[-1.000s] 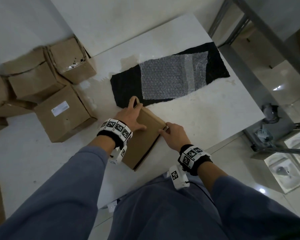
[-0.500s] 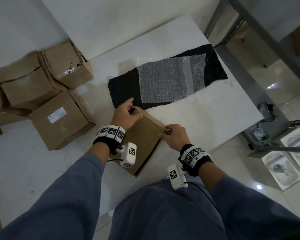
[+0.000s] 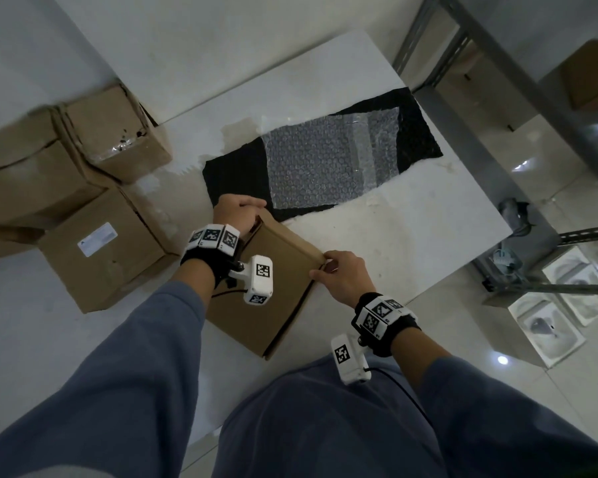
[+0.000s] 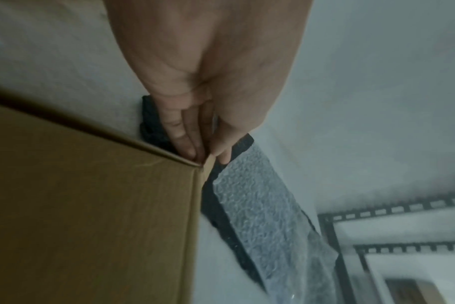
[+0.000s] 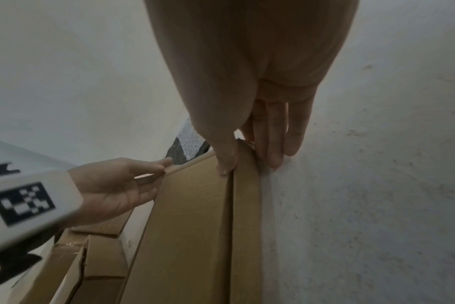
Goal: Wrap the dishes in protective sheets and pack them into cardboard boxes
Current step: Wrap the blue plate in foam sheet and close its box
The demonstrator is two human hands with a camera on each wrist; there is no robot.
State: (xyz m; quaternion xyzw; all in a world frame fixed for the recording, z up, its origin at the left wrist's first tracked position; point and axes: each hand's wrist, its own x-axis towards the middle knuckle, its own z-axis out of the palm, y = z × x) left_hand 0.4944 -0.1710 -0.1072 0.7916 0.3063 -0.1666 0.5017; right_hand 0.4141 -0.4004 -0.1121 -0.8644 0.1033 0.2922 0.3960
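A flat brown cardboard box [image 3: 273, 298] lies on the white table [image 3: 411, 229] close to me. My left hand [image 3: 252, 208] pinches its far left corner; in the left wrist view the fingers [image 4: 187, 148] and thumb close on that corner of the box [image 4: 91, 205]. My right hand [image 3: 320, 270] grips the right corner, thumb on top and fingers down the side of the box [image 5: 195, 226]. A bubble wrap sheet [image 3: 325, 167] lies spread on a black cloth [image 3: 235, 177] just beyond the box. No dish is in view on the table.
Several closed cardboard boxes [image 3: 101, 250] crowd the left side of the table. A grey metal rack [image 3: 480, 150] stands at the right table edge. White dishes [image 3: 546, 326] sit on the floor at lower right.
My left hand slid from lying flat on the box top to its far left corner and now pinches it. My right hand stayed on the right corner.
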